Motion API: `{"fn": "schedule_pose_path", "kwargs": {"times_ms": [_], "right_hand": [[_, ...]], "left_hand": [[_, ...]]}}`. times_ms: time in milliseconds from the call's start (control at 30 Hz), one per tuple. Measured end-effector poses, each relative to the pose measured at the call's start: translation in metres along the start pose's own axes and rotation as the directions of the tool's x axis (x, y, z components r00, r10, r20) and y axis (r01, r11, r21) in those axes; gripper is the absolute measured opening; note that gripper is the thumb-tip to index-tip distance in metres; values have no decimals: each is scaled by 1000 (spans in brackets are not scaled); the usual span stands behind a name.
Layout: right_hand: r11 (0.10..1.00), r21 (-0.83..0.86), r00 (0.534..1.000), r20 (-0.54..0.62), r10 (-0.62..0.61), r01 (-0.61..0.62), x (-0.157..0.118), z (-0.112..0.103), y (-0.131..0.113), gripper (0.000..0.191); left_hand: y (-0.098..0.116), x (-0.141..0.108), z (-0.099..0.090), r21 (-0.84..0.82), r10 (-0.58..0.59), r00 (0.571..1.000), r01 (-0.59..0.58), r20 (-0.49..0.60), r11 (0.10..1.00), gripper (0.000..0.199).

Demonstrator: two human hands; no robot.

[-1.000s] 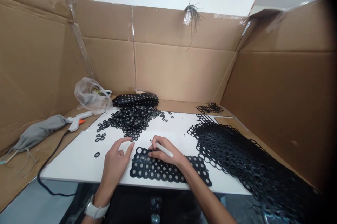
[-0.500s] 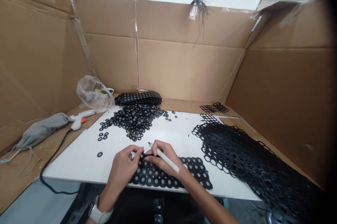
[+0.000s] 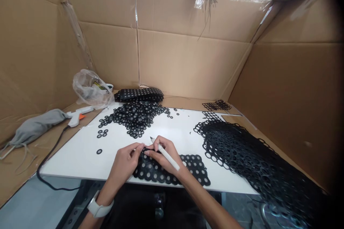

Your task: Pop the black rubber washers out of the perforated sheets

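At far left on the cardboard floor lay a grey cloth pouch (image 3: 34, 128), then a white glue gun with orange trigger (image 3: 77, 116) and its black cable (image 3: 47, 159). A crumpled clear plastic bag (image 3: 90, 91) sat behind it. On the white worktop (image 3: 80, 157) a loose pile of black rubber rings (image 3: 134, 116) was spread, a black perforated strip stack (image 3: 138, 94) just behind. Near the front edge, the left hand (image 3: 125, 164) pinched the left end of a black sheet of joined rings (image 3: 172, 170), grip clenched on the sheet. The right hand (image 3: 163, 153) touched the same end, grip closed around a white pen-like tool (image 3: 165, 153) with tip pointing up-left. The sheet lay flat on the worktop under both hands. To the right, a big black mesh of punched-out ring waste (image 3: 249, 161) draped off the worktop; a small mesh scrap (image 3: 216, 105) lay behind it.
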State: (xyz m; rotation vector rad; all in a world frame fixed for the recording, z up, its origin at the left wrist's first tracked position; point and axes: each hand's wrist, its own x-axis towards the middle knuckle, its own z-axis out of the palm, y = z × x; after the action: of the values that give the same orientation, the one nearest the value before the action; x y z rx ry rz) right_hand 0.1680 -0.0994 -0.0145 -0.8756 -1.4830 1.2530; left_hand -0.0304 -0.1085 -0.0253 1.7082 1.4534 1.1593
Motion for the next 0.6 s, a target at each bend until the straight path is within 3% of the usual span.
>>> {"fn": "schedule_pose_path", "kwargs": {"times_ms": [133, 200, 300, 433, 600], "right_hand": [[995, -100, 1000, -15, 17, -18, -2, -3, 0, 33], [981, -196, 1000, 8, 13, -11, -4, -10, 0, 28], [960, -281, 996, 84, 23, 1, -7, -22, -1, 25], [965, -262, 992, 111, 58, -27, -5, -27, -1, 26], [994, -92, 997, 59, 58, -52, -4, -20, -7, 29]], "left_hand": [[-10, 9, -12, -36, -127, 970, 123, -205, 992, 55], [-12, 13, -15, -63, -152, 957, 141, -248, 988, 55], [-9, 14, -13, -62, -133, 966, 122, -224, 991, 54], [-1, -3, -5, 158, 24, 966, 18, -258, 987, 42], [2, -31, 9, 359, 65, 995, -34, -74, 933, 33]]}}
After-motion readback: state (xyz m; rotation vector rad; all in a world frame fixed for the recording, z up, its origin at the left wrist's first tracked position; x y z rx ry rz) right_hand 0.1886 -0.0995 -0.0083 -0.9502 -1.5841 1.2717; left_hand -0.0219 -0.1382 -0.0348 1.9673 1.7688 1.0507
